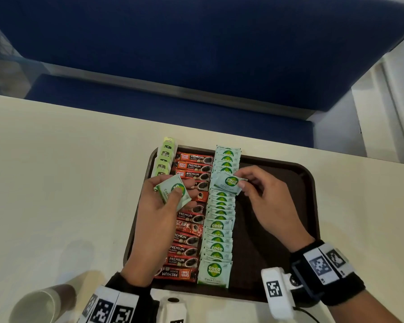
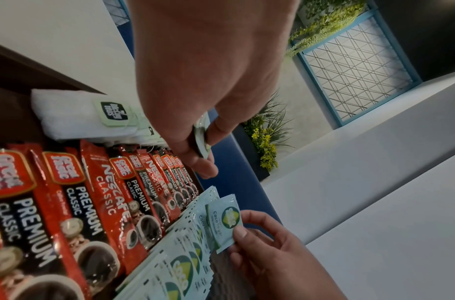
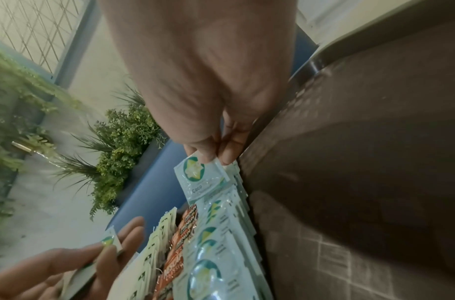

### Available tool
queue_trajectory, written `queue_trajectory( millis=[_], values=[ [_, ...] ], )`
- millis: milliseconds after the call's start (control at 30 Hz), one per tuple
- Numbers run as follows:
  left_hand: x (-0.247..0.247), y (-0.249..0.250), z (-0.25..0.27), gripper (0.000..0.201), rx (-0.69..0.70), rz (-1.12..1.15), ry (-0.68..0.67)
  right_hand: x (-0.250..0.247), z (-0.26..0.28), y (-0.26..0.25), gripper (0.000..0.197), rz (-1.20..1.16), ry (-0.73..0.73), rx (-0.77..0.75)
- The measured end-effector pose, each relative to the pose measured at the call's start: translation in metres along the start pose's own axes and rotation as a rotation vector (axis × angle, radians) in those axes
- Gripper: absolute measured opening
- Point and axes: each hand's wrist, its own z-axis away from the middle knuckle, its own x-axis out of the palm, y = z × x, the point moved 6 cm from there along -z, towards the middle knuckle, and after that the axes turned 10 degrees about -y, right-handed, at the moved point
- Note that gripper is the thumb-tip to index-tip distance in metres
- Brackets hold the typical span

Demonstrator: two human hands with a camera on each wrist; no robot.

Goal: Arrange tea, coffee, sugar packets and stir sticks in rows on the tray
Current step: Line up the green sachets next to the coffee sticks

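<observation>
On the dark brown tray (image 1: pixel 296 183) three rows run front to back. The left row holds tea bags (image 1: pixel 164 157) tagged "McCoy Teas". The middle row (image 1: pixel 187 229) is red coffee sticks, mostly "Great Taste Premium Classic" with two "Nescafé Classic". The right row (image 1: pixel 219 229) is pale "Coco Natura Coco Sugar" packets, too overlapped to count. The left hand (image 1: pixel 159 206) grips a small stack of sugar packets (image 1: pixel 174 191) under its thumb. The right hand (image 1: pixel 261 194) pinches one sugar packet (image 1: pixel 229 183) above that row.
</observation>
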Motion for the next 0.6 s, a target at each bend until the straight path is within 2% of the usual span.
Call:
queue_trajectory(
  millis=[600],
  values=[
    [-0.007, -0.001, 0.006, 0.022, -0.062, 0.029, 0.013, 0.015, -0.005, 0.009, 0.021, 0.143, 0.001, -0.051]
  ],
)
